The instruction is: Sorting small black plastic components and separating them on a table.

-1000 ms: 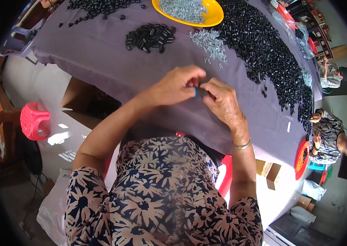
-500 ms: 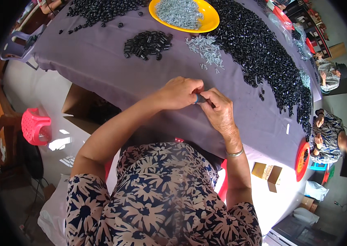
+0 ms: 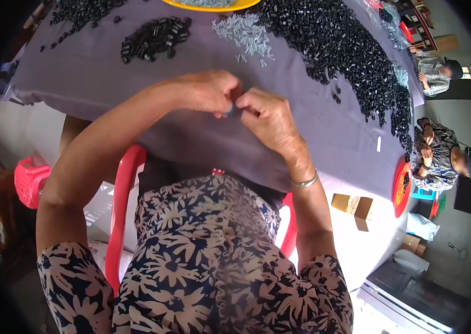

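Observation:
My left hand [image 3: 211, 93] and my right hand [image 3: 270, 116] are raised over the near part of the cloth-covered table [image 3: 191, 131], a narrow gap between their fingertips. A bit of blue shows at the left fingertips. Both hands are closed in a pinch; anything in them is hidden or too small to name. Beyond them lie a small pile of short black cylindrical pieces [image 3: 157, 40] and a heap of thin silver screw-like pins [image 3: 245, 36]. Farther back, a yellow bowl [image 3: 213, 8] holds more of these pins.
A broad mass of black pieces [image 3: 338, 47] covers the table's right side, with another heap [image 3: 82, 11] far left. An orange-red basin [image 3: 401, 192] stands at the right edge. Two people sit at the right. A pink stool [image 3: 30, 181] and open cardboard box [image 3: 352, 209] are on the floor.
The hands, which met at the fingertips, are now slightly apart. My left elbow has swung outward. The table and its piles have shifted up and left in the view.

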### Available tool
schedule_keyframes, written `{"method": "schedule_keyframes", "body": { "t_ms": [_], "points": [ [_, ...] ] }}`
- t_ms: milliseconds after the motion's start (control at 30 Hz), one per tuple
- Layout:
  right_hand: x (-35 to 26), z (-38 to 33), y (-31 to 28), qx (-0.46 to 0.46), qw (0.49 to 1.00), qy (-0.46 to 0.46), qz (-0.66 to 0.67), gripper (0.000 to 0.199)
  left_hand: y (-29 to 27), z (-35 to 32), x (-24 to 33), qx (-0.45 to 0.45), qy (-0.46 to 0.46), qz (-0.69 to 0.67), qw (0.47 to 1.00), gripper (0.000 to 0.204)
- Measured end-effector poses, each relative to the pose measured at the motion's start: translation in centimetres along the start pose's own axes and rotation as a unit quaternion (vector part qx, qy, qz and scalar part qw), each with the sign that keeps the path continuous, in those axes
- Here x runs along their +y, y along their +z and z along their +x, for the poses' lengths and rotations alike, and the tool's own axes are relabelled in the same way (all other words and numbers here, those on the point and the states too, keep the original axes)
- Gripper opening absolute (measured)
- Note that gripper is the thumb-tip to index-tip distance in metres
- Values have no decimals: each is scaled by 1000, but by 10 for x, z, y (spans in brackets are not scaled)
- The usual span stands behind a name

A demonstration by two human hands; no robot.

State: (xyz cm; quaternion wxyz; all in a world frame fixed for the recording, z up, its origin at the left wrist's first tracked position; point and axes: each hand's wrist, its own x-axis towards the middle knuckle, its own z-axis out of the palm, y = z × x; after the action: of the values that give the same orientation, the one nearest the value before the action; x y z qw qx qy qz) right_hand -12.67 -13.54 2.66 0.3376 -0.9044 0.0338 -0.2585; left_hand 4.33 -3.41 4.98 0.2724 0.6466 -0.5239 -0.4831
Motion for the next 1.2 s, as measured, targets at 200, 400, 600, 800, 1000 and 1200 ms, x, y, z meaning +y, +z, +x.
{"method": "schedule_keyframes", "body": {
  "t_ms": [200, 400, 600, 800, 1000, 1200],
  "points": [
    [-14, 7, -1, -61, 997, 21, -38, 16, 2, -11, 4, 10, 27, 52, 998, 27],
    [-19, 17, -2, -96, 992, 71, -27, 15, 13, -12, -6, 40, 19, -8, 999, 28],
    [-26, 9, -1, -94, 988, 119, 13, 13, 7, -18, -3, 33, -26, -35, 999, 26],
    [-20, 4, -2, -90, 992, 91, -3, 13, 12, -13, -8, 32, -21, -50, 998, 24],
    [-15, 8, -2, -85, 990, 101, 40, 20, 8, -6, -4, -6, -22, -61, 998, 18],
    [-17, 11, 0, -94, 987, 111, 75, 13, 8, -11, 2, 46, -8, -14, 999, 18]
  ]
}}
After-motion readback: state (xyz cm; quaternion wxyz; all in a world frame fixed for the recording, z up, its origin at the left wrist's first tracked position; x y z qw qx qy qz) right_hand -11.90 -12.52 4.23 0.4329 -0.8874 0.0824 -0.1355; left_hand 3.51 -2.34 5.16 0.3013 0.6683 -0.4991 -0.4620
